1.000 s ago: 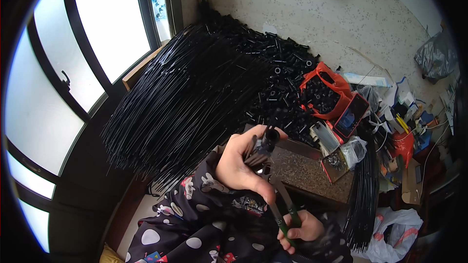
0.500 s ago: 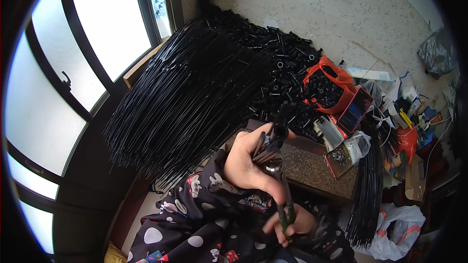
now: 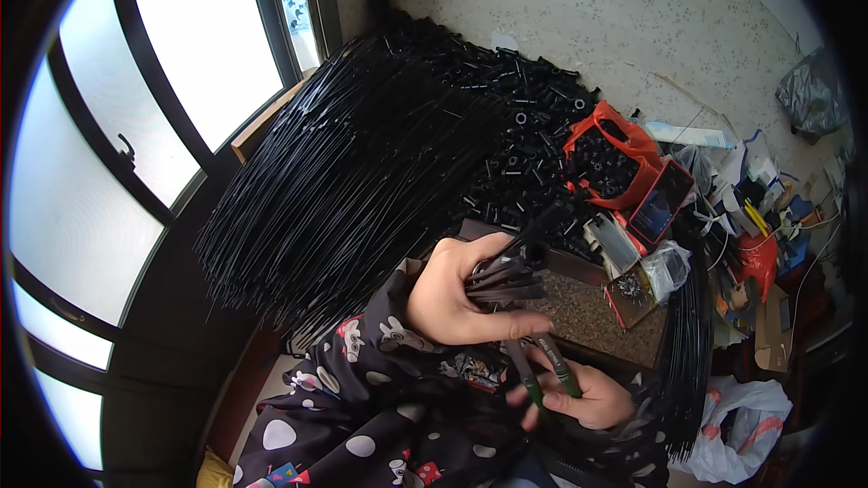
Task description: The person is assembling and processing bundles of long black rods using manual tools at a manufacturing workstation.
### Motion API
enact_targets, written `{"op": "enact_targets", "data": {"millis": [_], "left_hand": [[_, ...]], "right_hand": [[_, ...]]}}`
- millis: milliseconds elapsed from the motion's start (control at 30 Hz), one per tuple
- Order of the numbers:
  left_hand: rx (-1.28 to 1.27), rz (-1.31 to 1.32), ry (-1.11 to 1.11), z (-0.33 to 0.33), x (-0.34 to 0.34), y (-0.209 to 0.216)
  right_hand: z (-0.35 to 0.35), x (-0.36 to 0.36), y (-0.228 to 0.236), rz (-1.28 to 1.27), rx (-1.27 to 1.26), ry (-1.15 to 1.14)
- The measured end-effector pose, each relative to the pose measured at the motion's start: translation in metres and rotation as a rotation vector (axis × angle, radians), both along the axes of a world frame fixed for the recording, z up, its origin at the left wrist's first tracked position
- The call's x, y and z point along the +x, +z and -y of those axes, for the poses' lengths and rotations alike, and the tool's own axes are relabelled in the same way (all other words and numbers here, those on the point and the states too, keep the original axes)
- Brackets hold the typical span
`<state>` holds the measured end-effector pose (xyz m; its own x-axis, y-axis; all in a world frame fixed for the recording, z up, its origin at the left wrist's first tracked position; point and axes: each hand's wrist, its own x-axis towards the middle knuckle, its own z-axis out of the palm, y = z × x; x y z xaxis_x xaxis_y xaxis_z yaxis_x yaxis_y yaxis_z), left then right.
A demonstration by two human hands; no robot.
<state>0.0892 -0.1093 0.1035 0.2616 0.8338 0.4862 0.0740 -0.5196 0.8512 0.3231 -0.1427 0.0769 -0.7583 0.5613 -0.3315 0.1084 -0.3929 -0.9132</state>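
A cluster of slim black pieces (image 3: 509, 282) is clasped in the left hand (image 3: 443, 298), in front of a speckled board (image 3: 610, 312). Green-handled pliers (image 3: 565, 372) are held in the right hand (image 3: 597, 400), their handles parted; whether anything is caught by the tips, hidden at the left thumb, cannot be told. A broad sheaf of thin black rods (image 3: 334, 190) is spread to the left, bordered by a heap of short black tubes (image 3: 520, 158). Small black parts (image 3: 604, 167) are gathered in a red bag (image 3: 644, 190), with a phone (image 3: 663, 203) propped beside it.
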Motion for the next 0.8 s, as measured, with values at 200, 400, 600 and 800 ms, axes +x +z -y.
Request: {"op": "enact_targets", "data": {"millis": [200, 400, 600, 800], "left_hand": [[-0.056, 0.059, -0.013, 0.002, 0.004, 0.003], [-0.092, 0.351, 0.031, 0.012, 0.019, -0.007], [-0.033, 0.266, 0.026, 0.014, 0.017, -0.020], [-0.016, 0.412, 0.248, 0.011, 0.037, -0.032]], "right_hand": [[0.022, -0.015, -0.028, -0.045, -0.037, -0.038], [0.021, -0.028, -0.041, 0.239, 0.823, -0.403], [0.029, -0.033, -0.040, 0.322, 0.993, -0.474], [0.031, -0.024, -0.032, 0.425, 0.894, -0.462]]}}
